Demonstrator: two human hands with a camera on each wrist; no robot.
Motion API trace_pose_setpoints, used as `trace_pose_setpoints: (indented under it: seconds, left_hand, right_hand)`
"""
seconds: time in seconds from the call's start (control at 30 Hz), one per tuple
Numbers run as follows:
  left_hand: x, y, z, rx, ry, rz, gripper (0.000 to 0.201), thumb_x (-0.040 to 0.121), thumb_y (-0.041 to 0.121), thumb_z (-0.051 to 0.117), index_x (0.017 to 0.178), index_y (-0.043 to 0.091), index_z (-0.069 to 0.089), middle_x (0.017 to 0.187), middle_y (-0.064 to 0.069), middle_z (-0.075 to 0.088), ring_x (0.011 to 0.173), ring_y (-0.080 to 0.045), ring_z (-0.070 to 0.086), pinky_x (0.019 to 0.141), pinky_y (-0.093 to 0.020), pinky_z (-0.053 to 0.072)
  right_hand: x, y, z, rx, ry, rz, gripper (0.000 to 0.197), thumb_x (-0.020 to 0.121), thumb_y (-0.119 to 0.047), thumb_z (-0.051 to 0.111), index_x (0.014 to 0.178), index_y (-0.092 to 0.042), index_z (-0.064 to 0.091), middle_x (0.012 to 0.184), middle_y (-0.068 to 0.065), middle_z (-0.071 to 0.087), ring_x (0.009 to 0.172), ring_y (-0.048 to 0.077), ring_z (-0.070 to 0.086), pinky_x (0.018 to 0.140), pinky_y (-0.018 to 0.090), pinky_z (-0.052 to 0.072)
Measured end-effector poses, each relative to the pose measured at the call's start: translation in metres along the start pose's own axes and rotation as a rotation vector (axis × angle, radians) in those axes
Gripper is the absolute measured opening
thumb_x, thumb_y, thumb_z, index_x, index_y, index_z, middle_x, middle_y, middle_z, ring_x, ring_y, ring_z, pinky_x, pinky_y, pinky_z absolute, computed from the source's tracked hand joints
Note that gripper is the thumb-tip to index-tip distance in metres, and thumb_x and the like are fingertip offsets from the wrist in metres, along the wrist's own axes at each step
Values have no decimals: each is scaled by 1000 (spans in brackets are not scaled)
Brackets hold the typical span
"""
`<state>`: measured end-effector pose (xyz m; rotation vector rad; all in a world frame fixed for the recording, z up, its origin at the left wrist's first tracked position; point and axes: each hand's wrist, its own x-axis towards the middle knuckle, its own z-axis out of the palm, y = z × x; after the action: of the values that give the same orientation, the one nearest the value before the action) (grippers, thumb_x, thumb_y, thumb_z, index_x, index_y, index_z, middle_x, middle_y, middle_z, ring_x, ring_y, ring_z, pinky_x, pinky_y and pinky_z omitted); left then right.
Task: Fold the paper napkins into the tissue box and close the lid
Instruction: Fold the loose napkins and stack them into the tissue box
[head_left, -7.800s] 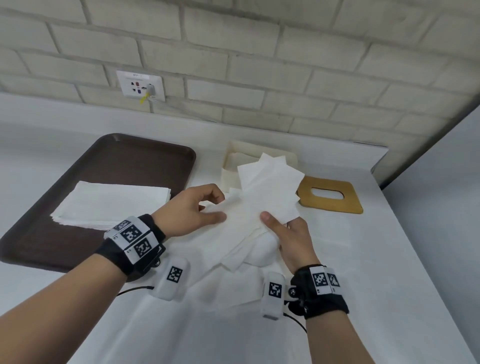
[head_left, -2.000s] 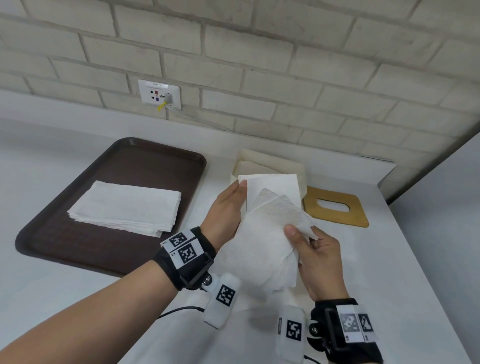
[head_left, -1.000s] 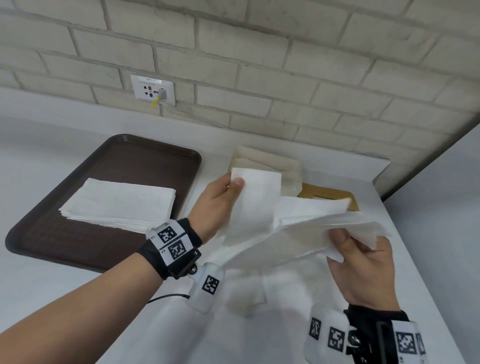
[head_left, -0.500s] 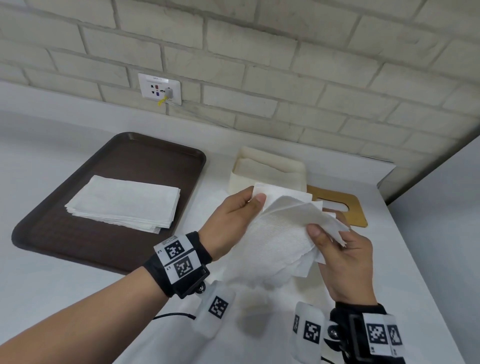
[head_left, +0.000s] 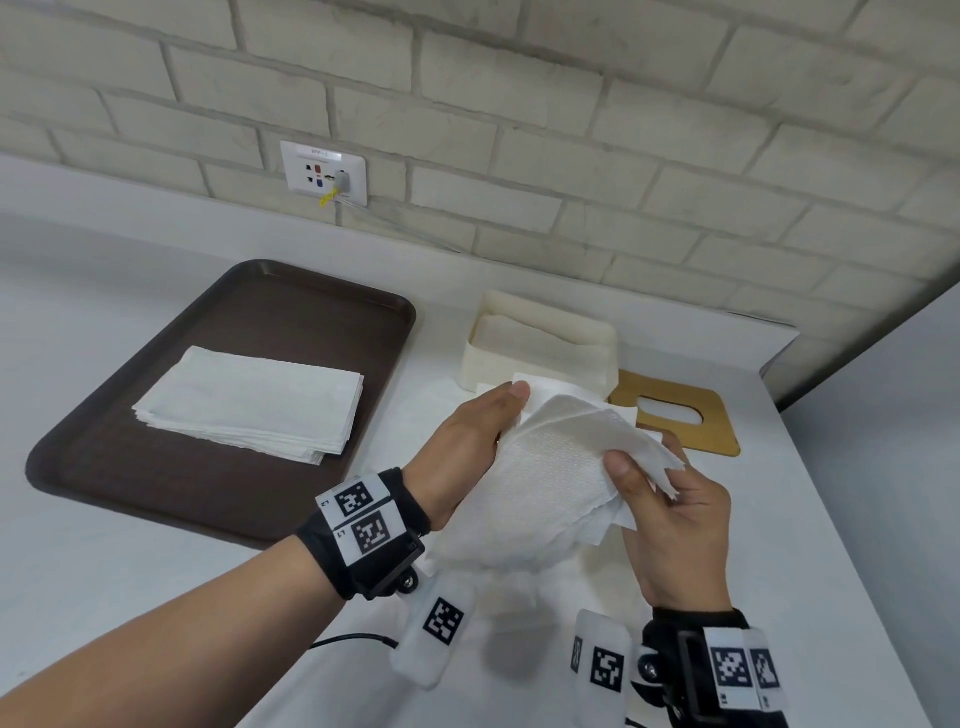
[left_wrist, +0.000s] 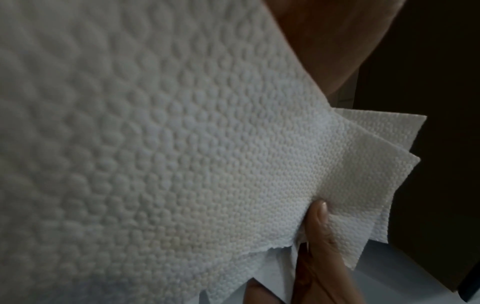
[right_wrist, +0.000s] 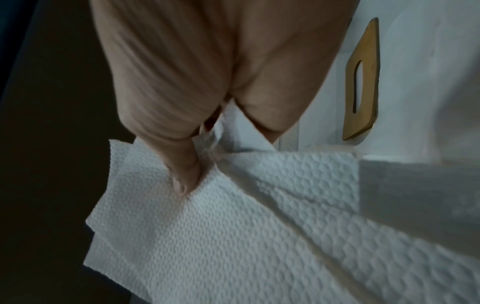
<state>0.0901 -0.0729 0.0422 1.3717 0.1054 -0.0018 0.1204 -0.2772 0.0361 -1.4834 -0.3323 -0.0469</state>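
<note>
A bundle of white embossed napkins (head_left: 550, 483) hangs above the counter between both hands. My left hand (head_left: 467, 447) holds its upper left edge, thumb on top. My right hand (head_left: 670, 514) pinches the right corners, thumb pressed on the paper (right_wrist: 182, 181). The same sheets fill the left wrist view (left_wrist: 182, 144), with the right thumb (left_wrist: 317, 216) on them. Behind stands the cream tissue box (head_left: 540, 348), open, with napkins inside. Its wooden lid (head_left: 675, 415) with an oval slot lies flat to the box's right, also seen edge-on as the lid (right_wrist: 363, 82).
A brown tray (head_left: 218, 395) on the left carries a flat stack of napkins (head_left: 254, 405). A brick wall with a socket (head_left: 324, 174) runs behind the white counter (head_left: 104, 582). The counter's right edge (head_left: 852, 545) drops off close to my right hand.
A second ago my hands were apart with the napkins spread wide. They have come together, and the sheets are gathered into one bundle.
</note>
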Motion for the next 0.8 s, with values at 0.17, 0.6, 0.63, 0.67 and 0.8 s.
trace_pose_setpoints:
  seconds: [0.17,0.6,0.63,0.67,0.8]
  left_hand:
    - [-6,11,2,-8,-52,-17,41,104,56,48,108,23,72,103,14,74,101,-7,67,97,-31,44]
    - [-2,7,2,-76,3,-31,27,110,15,47,100,15,72,92,4,76,84,-12,71,81,-30,53]
    - [-1,9,2,-108,25,-29,26,110,14,46,112,12,72,106,-3,78,97,-19,74,89,-34,56]
    - [0,10,1,-144,48,-23,28,110,13,45,120,9,70,116,-9,77,108,-25,73,97,-39,57]
    - [7,16,-2,-153,86,2,27,111,15,46,119,10,71,117,-13,76,105,-26,73,98,-45,55]
  right_hand:
    - [-1,-3,3,-14,-11,-22,18,82,-17,74,88,-31,83,105,-5,73,104,19,71,91,32,56]
    - [-5,-4,-6,-186,-106,-136,25,82,-37,80,88,-13,81,117,-12,74,112,11,69,87,26,53]
    - [-6,-2,-9,-261,-127,-156,56,81,-48,80,87,8,73,118,-18,73,109,7,67,86,27,51]
    - [-6,-1,-14,-288,-149,-153,77,80,-54,78,85,21,62,123,-22,70,100,7,65,84,31,49]
    - [-14,-10,-24,-350,-246,-134,84,82,-66,71,90,17,66,139,-19,62,94,8,63,81,44,56]
